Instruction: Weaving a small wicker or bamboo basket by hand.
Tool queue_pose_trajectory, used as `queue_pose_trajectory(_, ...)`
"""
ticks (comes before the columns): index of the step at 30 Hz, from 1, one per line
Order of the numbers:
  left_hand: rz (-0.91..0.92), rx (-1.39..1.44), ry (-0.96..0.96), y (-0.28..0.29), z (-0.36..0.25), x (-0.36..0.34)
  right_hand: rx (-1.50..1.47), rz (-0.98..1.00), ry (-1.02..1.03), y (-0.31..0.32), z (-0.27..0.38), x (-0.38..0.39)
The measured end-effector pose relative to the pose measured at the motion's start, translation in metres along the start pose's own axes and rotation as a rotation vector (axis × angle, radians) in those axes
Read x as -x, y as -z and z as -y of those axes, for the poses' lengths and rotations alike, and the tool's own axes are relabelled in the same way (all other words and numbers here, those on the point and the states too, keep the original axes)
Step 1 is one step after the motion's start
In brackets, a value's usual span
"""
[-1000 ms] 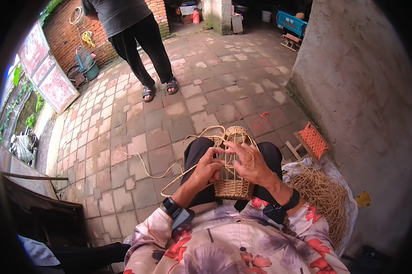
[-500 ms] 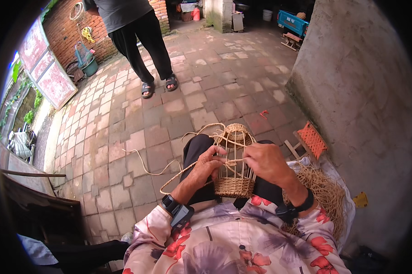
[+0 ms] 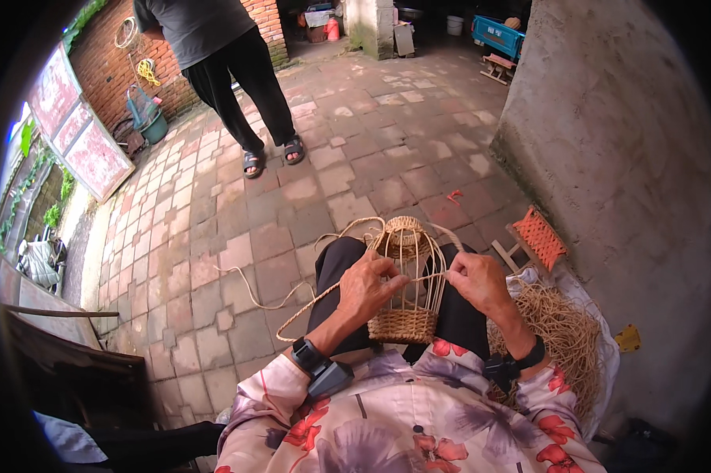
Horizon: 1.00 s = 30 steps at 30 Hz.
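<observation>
A partly woven straw basket (image 3: pixel 403 325) lies between my knees, its tightly woven band toward me. Bare upright stakes (image 3: pixel 409 298) run from it to a smaller woven ring (image 3: pixel 405 225) at the far end. On the basket's left side my left hand (image 3: pixel 369 288) is closed, thumb and finger pinching a straw cord at the stakes. My right hand (image 3: pixel 479 281), on the other side, pinches the same cord just right of the stakes. A twisted straw rope (image 3: pixel 308 306) loops out from beneath my left hand. Another rope end (image 3: pixel 448 235) arches above my right hand.
At my right, a heap of loose straw strands (image 3: pixel 556 335) lies on a white sheet, beside a small stool with an orange woven seat (image 3: pixel 540 236) and a rough wall (image 3: pixel 608 158). A person in dark trousers (image 3: pixel 241 87) stands ahead on the paving (image 3: pixel 214 229).
My hands have drawn apart, the right one moving rightward and the left fingers now reaching across the stakes. A rope end now arches above my right hand.
</observation>
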<state>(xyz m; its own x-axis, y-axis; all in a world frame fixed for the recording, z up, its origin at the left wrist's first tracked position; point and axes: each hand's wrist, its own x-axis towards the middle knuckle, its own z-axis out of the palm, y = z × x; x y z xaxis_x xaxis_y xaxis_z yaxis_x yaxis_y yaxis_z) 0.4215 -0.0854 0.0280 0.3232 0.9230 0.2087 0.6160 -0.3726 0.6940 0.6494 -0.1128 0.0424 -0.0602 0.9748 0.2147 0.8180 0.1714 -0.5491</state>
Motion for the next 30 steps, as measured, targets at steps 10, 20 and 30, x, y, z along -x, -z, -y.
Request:
queue_pose_trajectory(10, 0.025, -0.096, -0.085, -0.002, -0.019, -0.012, 0.003, -0.146, 0.329, -0.041, 0.033, -0.015)
queue_pose_trajectory(20, 0.115, 0.433, -0.03, 0.012, 0.013, -0.002, -0.084, -0.286, 0.268, -0.048, 0.029, -0.01)
queue_pose_trajectory(30, 0.092, 1.735, 0.44, 0.016, 0.063, 0.033, -0.072, -0.354, 0.391, -0.038, 0.024, -0.003)
